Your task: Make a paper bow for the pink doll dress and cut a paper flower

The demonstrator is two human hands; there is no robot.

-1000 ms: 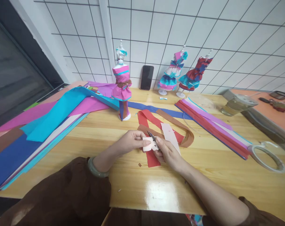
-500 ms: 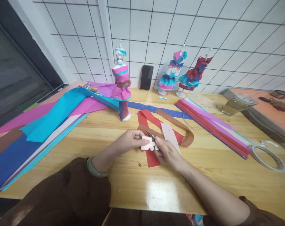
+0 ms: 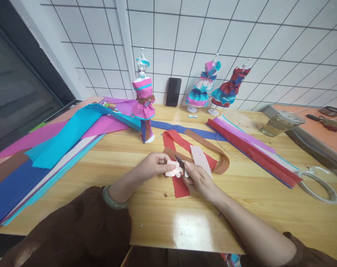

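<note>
Between thumb and fingers, my left hand pinches a small pale pink paper cutout with rounded lobes along its right side. My right hand is closed around small scissors, whose dark blades point up and left beside the cutout's edge. The fingers hide the scissors' handles. Beneath both hands lie red paper strips, a curling brown strip and a pale pink strip. A tiny brown scrap rests on the table nearer to me.
A mini mannequin in a pink dress stands behind my hands. Two more dressed mannequins and a phone are by the tiled wall. Coloured paper sheets spread leftward. A tape roll and a drink cup sit right.
The scissors' blades have shifted slightly and now stand a little farther from the cutout. A red sheet at the right has lifted or slid slightly toward the tape roll. Both hands stay nearly in place.
</note>
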